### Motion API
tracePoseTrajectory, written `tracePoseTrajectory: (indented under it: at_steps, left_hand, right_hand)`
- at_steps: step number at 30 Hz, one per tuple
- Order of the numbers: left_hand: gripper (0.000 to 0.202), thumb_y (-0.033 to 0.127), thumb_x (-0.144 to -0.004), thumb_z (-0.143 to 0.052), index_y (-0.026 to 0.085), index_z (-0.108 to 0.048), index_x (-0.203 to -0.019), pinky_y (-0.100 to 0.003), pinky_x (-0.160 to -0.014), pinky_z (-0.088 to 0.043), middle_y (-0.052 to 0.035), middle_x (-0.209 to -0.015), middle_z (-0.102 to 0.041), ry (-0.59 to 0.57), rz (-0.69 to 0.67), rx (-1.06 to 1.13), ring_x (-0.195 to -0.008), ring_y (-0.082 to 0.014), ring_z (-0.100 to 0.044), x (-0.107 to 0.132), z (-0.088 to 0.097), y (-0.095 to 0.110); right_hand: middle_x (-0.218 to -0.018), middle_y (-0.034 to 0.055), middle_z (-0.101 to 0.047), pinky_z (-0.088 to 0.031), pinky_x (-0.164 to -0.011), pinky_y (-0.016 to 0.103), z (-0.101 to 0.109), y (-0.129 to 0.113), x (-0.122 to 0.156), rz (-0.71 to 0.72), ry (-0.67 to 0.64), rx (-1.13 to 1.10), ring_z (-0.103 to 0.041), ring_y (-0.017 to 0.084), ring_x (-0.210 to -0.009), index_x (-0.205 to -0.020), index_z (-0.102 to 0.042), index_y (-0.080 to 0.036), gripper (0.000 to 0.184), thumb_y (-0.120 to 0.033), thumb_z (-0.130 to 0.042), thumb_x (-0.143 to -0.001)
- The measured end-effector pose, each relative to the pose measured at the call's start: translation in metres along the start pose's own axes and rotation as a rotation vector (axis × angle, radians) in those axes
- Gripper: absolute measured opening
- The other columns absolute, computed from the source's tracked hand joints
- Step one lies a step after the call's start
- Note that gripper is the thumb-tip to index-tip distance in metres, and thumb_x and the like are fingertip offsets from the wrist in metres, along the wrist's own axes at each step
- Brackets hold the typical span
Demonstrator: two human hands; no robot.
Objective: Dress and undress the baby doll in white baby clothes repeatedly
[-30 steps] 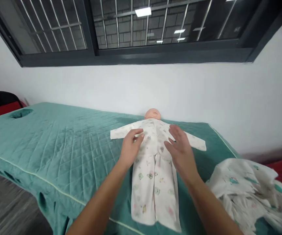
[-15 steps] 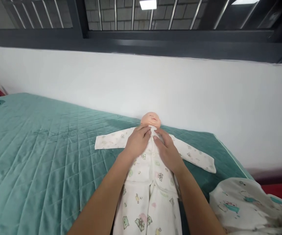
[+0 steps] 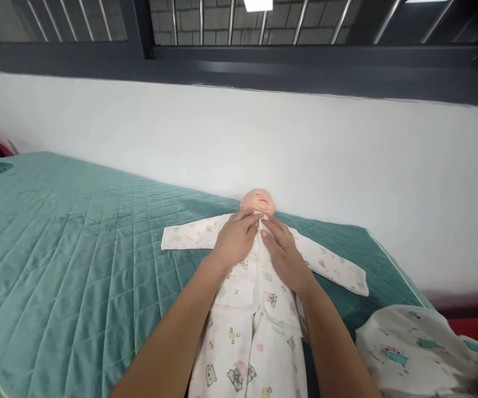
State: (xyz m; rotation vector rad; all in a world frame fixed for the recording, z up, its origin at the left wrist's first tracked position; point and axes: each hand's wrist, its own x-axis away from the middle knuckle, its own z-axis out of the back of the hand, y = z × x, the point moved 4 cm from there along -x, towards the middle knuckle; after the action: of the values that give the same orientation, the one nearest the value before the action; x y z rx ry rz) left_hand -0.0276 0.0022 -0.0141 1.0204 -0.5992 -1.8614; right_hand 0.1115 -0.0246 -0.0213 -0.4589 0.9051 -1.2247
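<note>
The white bear-print cloth shirt (image 3: 273, 283) lies just below the round pink doll head (image 3: 258, 200). Left hand (image 3: 235, 239) and right hand (image 3: 284, 247) touch the shirt's top; can't tell if they pinch. Soft, even touches should keep it flat.

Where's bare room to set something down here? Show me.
Mainly the green cover left of the left-side sleeve, between wall and left forearm. A small wedge lies between the right-side sleeve, the wall and the cover's right edge. Crowded: the shirt under left hand and right hand, and lower right, where printed cloth lies.
</note>
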Motion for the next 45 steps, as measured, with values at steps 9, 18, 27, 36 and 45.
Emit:
tracePoseTrajectory:
  at_steps: [9, 18, 27, 36, 45]
  left_hand:
    - [0.038, 0.030, -0.097, -0.038, 0.029, -0.064, -0.125, -0.039, -0.113, -0.035, -0.0029, -0.138, -0.056, 0.002, 0.000, 0.033, -0.130, -0.0221, -0.047, 0.001, 0.002, 0.004]
    - [0.019, 0.028, -0.089, -0.055, 0.024, -0.073, -0.086, -0.042, -0.115, -0.034, -0.0030, -0.133, -0.061, -0.034, 0.034, 0.317, -0.128, -0.0228, -0.052, 0.006, 0.012, 0.006]
    - [0.017, 0.033, -0.089, -0.059, 0.028, -0.075, -0.092, -0.040, -0.113, -0.038, -0.0012, -0.143, -0.053, -0.143, 0.002, 0.417, -0.134, -0.0233, -0.047, 0.010, 0.017, 0.003]
    - [0.017, 0.033, -0.088, -0.060, 0.028, -0.075, -0.094, -0.041, -0.111, -0.039, -0.0019, -0.143, -0.053, -0.136, 0.006, 0.427, -0.135, -0.0239, -0.046, 0.010, 0.018, 0.003]
    - [0.008, 0.024, -0.081, -0.061, 0.024, -0.069, -0.086, -0.039, -0.108, -0.041, -0.0030, -0.140, -0.054, -0.075, 0.040, 0.256, -0.135, -0.0247, -0.044, 0.009, 0.012, 0.011]
  right_hand:
    - [-0.150, 0.0071, -0.040, -0.021, -0.120, 0.050, -0.001, 0.001, 0.001, -0.042, -0.010, -0.002, -0.031, 0.026, -0.143, -0.135, -0.052, -0.027, 0.049, -0.051, -0.043, -0.093]
    - [-0.135, 0.0042, -0.057, -0.035, -0.112, 0.049, 0.003, 0.009, 0.005, -0.196, 0.129, -0.356, -0.048, 0.027, -0.129, -0.121, -0.057, -0.027, 0.043, -0.042, -0.061, -0.081]
    - [-0.136, 0.0027, -0.055, -0.035, -0.111, 0.049, 0.004, 0.010, 0.006, -0.180, 0.104, -0.334, -0.048, 0.027, -0.129, -0.124, -0.056, -0.030, 0.043, -0.040, -0.063, -0.082]
    - [-0.135, 0.0037, -0.056, -0.037, -0.111, 0.051, 0.002, 0.014, 0.005, -0.183, 0.108, -0.358, -0.049, 0.028, -0.128, -0.124, -0.056, -0.030, 0.046, -0.046, -0.064, -0.082]
    - [-0.137, 0.0036, -0.055, -0.033, -0.113, 0.048, 0.005, 0.001, 0.007, -0.176, 0.123, -0.293, -0.047, 0.026, -0.130, -0.123, -0.057, -0.028, 0.044, -0.039, -0.065, -0.081]
